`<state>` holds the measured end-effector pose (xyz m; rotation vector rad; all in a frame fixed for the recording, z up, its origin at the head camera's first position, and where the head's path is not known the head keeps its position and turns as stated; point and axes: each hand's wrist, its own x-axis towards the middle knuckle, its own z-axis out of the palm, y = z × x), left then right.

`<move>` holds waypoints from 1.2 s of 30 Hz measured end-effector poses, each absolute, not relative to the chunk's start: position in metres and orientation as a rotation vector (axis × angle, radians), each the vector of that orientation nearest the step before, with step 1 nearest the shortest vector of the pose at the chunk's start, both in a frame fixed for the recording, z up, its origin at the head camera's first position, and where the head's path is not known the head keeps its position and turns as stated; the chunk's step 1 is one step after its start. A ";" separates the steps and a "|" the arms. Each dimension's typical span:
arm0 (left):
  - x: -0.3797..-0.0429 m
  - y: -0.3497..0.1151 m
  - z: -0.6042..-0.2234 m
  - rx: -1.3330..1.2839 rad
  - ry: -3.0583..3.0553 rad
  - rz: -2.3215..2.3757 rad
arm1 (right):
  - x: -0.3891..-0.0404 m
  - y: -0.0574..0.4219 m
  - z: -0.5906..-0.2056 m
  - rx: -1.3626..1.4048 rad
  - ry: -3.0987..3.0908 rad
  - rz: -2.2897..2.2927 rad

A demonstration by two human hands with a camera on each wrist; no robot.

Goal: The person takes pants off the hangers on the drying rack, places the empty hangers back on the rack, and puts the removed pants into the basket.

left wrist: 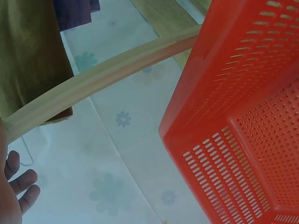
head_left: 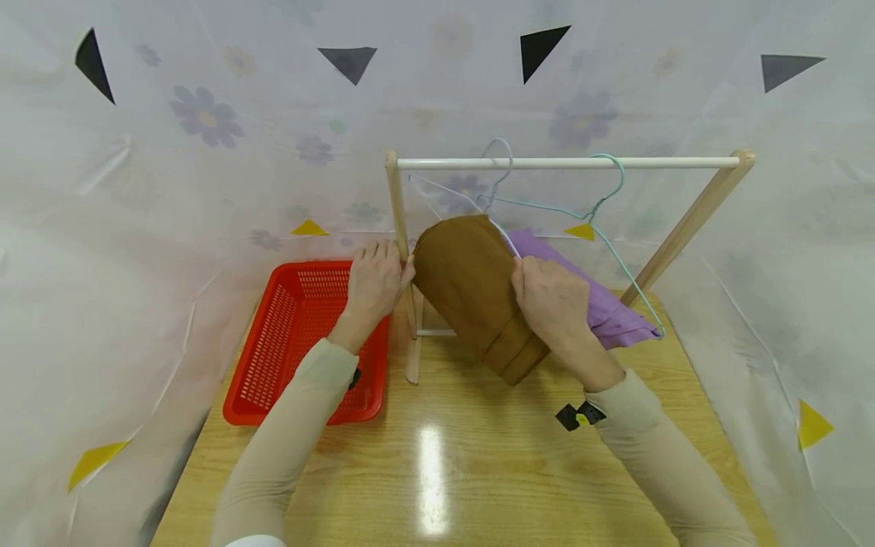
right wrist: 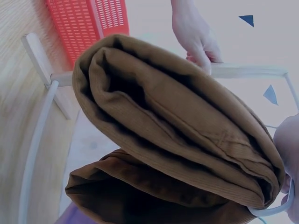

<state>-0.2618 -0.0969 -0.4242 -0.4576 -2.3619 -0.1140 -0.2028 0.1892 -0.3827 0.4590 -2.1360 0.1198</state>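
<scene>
Brown garment (head_left: 465,281): folded, tilted, draped on white hanger (head_left: 506,237), between both hands, below white rail (head_left: 437,163). Hanger hook looped over rail. Step in hand, by judgement: settling the garment on its hanger. Next move, by judgement: calling for a firm hold on the hanger's end and an even spread of folds. Right hand (head_left: 555,300): fingers clenched about the hanger's end, against the cloth. Left hand (head_left: 376,277): thumb and forefinger seemingly pinching left post (head_left: 396,199), at the garment's edge; other fingers loosely bent. Purple garment (head_left: 608,311): on green hanger (head_left: 620,260), partly behind right hand. Red basket (head_left: 251,343): beside left post, on wooden table (head_left: 506,471).
</scene>
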 end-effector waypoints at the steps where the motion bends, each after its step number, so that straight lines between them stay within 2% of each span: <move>1: -0.262 -0.097 -0.424 -0.458 -2.362 -0.117 | -0.202 0.190 -0.381 0.462 -2.143 0.118; 22: -0.262 -0.097 -0.424 -0.454 -2.354 -0.127 | -0.177 0.203 -0.357 0.471 -2.143 0.224; 36: -0.262 -0.097 -0.423 -0.459 -2.369 -0.121 | -0.159 0.210 -0.357 0.461 -2.145 0.248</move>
